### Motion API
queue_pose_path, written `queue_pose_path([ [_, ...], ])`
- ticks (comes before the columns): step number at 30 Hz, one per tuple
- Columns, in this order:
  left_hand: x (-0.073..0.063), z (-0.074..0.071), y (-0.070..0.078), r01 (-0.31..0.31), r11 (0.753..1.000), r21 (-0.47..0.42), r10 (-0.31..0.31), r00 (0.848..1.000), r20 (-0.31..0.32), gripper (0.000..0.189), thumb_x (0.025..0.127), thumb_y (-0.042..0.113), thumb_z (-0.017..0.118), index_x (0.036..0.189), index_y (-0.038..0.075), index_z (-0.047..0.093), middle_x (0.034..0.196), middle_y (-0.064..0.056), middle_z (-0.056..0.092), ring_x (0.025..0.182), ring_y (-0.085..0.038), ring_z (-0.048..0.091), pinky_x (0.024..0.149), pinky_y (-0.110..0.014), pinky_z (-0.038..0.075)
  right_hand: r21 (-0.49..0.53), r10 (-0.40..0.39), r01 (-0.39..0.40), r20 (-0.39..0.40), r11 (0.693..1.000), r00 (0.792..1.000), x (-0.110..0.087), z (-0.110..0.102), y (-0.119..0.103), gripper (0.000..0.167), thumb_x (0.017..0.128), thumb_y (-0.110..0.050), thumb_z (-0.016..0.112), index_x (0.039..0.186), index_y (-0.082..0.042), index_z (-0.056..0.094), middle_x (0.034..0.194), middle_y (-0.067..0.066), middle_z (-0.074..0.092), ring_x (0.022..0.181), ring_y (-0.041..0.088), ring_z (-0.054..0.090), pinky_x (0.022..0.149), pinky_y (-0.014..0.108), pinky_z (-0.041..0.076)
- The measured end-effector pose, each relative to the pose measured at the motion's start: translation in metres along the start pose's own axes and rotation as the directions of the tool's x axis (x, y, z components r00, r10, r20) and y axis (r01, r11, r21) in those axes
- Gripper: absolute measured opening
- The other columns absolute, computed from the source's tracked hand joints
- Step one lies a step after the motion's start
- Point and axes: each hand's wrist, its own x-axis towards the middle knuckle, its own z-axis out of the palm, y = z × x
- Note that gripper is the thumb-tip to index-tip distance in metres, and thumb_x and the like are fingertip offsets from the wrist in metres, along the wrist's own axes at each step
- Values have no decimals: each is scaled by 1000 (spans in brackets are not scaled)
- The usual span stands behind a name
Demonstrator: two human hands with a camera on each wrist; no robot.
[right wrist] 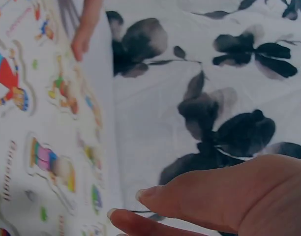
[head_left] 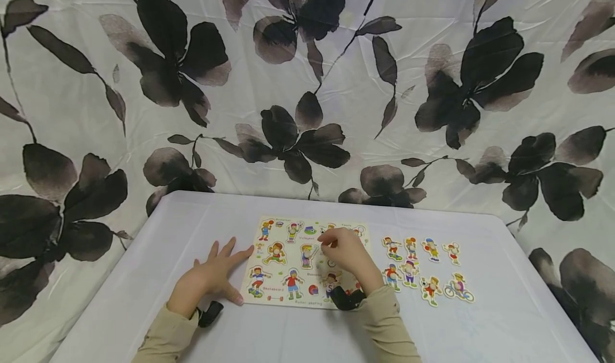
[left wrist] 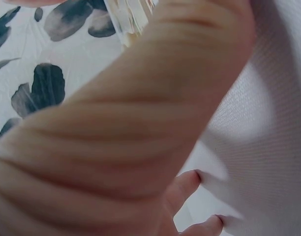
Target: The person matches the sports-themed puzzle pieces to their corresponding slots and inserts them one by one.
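A flat puzzle board [head_left: 288, 267] printed with cartoon sports children lies on the table. My left hand [head_left: 211, 275] is spread beside its left edge, with index finger and thumb at that edge. My right hand [head_left: 347, 251] is over the board's upper right part, hiding some pictures. In the right wrist view, thumb [right wrist: 165, 199] and forefinger are close together with a small gap, and nothing shows between them. Several loose cut-out figures lie right of the board, among them a cyclist [head_left: 458, 288] and a footballer [head_left: 431, 290]. The left wrist view shows mostly skin.
A white cloth covers the table [head_left: 499, 325]. Behind its far edge hangs a white curtain [head_left: 298, 85] with dark flowers. Black wrist straps [head_left: 210, 314] sit at both cuffs. The figure in a red shirt [head_left: 392, 276] lies closest to the right forearm.
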Motion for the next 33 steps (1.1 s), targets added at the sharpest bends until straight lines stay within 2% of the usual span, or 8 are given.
queue_pose_path([
  [6,2,-2,0,-4,1000,-2,4,1000,10,122,47,42,93,154,22,38,162,-27,9,143,-59,-3,95,-87,5,-3,17,-17,-71,1000,997,-5,-20,3,18,88,-2,66,102,-5,76,92,4,72,76,16,58,65,33,49],
  [17,6,-7,-1,0,1000,-9,0,1000,25,122,47,41,93,154,21,38,161,-28,9,143,-59,-4,95,-87,4,-56,67,-73,-94,996,993,-19,-48,18,17,87,-3,67,101,-4,76,92,5,72,76,16,57,64,31,46],
  [25,10,-10,-2,-9,1000,-4,9,999,32,123,48,41,94,154,21,37,161,-28,8,143,-59,-4,95,-87,4,-117,145,-159,-121,980,982,-34,-74,29,18,89,-4,65,104,-3,74,89,5,70,77,18,56,64,31,46],
  [33,10,-14,1,-10,1000,-4,10,999,46,122,48,39,94,154,20,37,161,-28,8,143,-59,-4,95,-87,4,-161,247,-262,-108,952,963,-44,-85,46,20,88,-6,64,105,-2,74,88,6,68,79,20,58,69,36,51],
])
